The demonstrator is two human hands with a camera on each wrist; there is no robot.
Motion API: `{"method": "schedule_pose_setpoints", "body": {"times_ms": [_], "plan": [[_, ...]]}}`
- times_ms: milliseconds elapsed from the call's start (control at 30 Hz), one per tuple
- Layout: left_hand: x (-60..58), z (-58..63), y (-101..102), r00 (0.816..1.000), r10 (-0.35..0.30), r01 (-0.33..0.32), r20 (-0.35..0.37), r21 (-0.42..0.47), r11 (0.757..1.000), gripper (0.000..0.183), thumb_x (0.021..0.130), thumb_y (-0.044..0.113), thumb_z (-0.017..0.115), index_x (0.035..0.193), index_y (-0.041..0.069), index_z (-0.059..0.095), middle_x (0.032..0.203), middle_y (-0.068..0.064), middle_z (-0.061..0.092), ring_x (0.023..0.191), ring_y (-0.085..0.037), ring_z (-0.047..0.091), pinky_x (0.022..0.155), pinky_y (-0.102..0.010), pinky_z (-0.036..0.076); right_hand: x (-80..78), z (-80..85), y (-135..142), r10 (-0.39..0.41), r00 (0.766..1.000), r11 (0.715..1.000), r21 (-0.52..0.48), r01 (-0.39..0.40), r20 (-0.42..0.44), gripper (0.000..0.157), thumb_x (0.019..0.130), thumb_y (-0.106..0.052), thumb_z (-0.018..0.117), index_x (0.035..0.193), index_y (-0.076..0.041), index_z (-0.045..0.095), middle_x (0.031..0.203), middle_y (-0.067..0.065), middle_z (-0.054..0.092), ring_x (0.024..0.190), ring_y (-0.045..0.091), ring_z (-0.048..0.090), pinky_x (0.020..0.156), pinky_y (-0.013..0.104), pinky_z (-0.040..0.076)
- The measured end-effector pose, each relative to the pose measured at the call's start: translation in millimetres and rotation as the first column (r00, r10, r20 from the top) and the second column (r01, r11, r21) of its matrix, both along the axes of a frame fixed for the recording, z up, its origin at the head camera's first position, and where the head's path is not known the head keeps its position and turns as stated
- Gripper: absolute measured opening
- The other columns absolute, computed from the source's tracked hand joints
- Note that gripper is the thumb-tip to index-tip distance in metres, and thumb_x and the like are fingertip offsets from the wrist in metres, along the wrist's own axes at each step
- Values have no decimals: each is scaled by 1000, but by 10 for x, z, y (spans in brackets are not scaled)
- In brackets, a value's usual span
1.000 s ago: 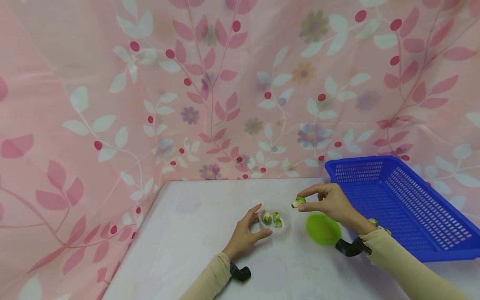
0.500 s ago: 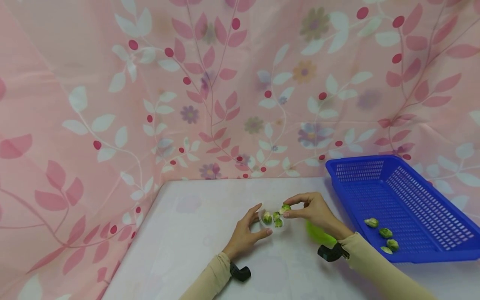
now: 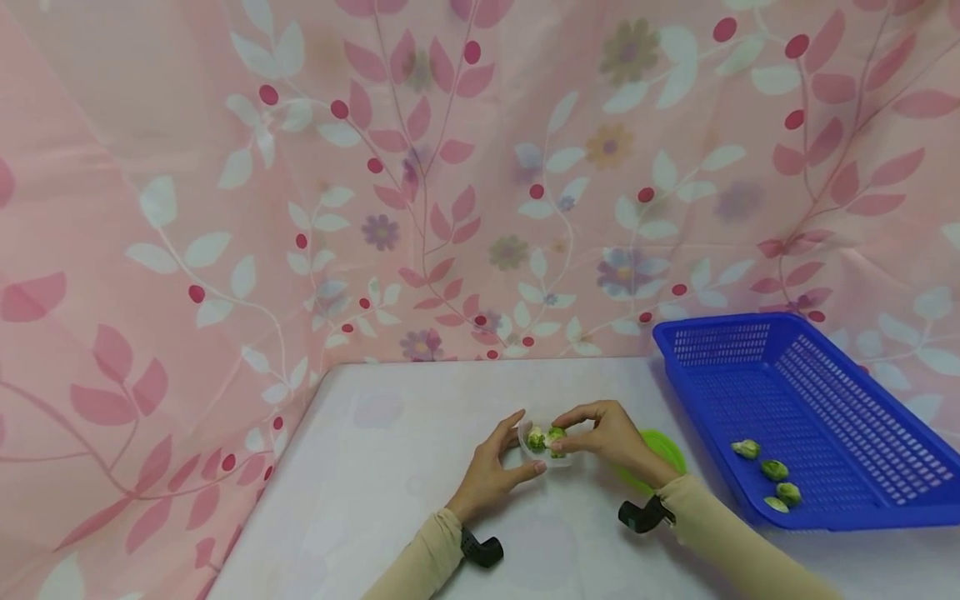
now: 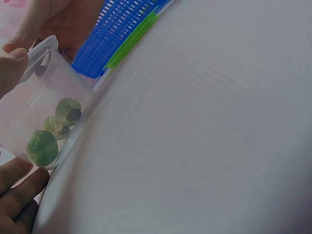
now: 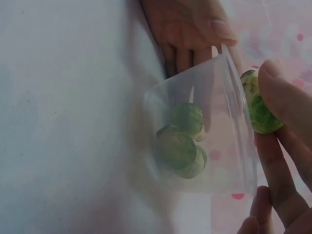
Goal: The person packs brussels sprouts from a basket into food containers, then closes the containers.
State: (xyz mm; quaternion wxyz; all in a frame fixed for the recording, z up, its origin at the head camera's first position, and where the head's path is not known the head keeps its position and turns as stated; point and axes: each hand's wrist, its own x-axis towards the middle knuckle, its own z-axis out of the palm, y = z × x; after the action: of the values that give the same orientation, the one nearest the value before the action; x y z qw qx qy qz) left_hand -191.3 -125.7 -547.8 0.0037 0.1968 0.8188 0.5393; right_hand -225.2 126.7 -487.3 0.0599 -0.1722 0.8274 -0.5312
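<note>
A small clear plastic tub [image 5: 219, 170] stands on the white table with three Brussels sprouts [image 5: 176, 146] at its bottom. My left hand [image 3: 489, 467] holds the tub from the left, thumb at the near side of the rim and fingers round the far side. Over the tub's mouth, my right hand [image 3: 611, 437] pinches another Brussels sprout [image 5: 263, 114] between thumb and fingers. In the right wrist view this sprout is right at the rim, above the ones inside.
A bright green round lid [image 3: 667, 450] lies flat on the table, partly hidden under my right forearm. To the right stands a large blue perforated basket [image 3: 712, 400] with several Brussels sprouts [image 3: 775, 470] in its near corner. A pink floral curtain [image 3: 450, 208] hangs behind the table.
My right hand has moved left and down with its sprout, from above the green lid to the tub's mouth. The left hand has stayed at the tub.
</note>
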Motion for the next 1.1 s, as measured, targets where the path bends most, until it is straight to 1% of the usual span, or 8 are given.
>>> {"method": "schedule_pose_setpoints", "body": {"times_ms": [100,267,400,500,700,967,1000,1100], "plan": [[-4,0,3,1000,2,-2,-2,2,1000,91,93,37,84,167,16,34,151,-6,64,143,-23,58,122,-56,40,-15,-31,-35,-7,999,999,38,9,-38,34,75,-31,99,103,-17,87,101,-6,82,111,28,61,83,32,43],[-11,-9,0,1000,8,-8,-7,-4,1000,91,93,38,84,167,17,34,152,-8,62,143,-23,58,122,-56,40,-33,-60,-101,-18,992,992,120,33,-124,32,71,-35,101,97,-22,88,93,-15,79,104,19,56,91,40,40],[-17,-23,5,1000,12,-12,-3,-7,1000,90,94,39,84,166,18,35,153,-7,62,144,-24,57,122,-58,38,-33,-80,-138,-20,987,988,147,44,-162,31,68,-32,102,94,-23,88,91,-9,77,102,25,54,88,38,38],[-24,-33,8,1000,14,-14,-2,-6,1000,90,94,39,83,166,18,35,153,-7,62,144,-24,57,122,-58,38,-34,-92,-166,-2,976,985,167,40,-217,30,67,-29,103,92,-24,88,88,-4,75,99,27,53,83,35,36],[-32,-57,4,1000,20,-20,-11,-17,1000,90,94,40,83,166,19,35,152,-7,63,142,-23,58,121,-55,42,-41,-105,-228,29,951,977,210,38,-307,27,69,-23,102,91,-22,88,84,-9,78,94,15,45,81,32,35],[-24,-16,-2,1000,8,-8,-21,-9,1000,89,94,38,84,166,19,35,151,-8,63,142,-23,59,120,-52,44,-46,-66,-294,91,915,949,313,40,-394,24,70,-23,101,90,-19,89,84,-7,80,93,15,42,77,30,35],[-21,-10,-1,1000,5,-5,-17,-3,1000,89,94,38,84,166,19,35,151,-8,63,142,-23,59,120,-52,43,-47,-64,-301,96,912,946,322,41,-398,24,71,-23,101,90,-19,89,84,-7,81,93,15,42,77,30,35],[-16,-8,1,1000,2,-2,-10,5,1000,89,93,37,84,166,22,36,151,-7,64,142,-23,59,120,-52,43,-42,-60,-317,86,921,942,332,49,-379,25,71,-24,101,91,-19,88,85,-7,81,93,15,41,76,29,35]]}}
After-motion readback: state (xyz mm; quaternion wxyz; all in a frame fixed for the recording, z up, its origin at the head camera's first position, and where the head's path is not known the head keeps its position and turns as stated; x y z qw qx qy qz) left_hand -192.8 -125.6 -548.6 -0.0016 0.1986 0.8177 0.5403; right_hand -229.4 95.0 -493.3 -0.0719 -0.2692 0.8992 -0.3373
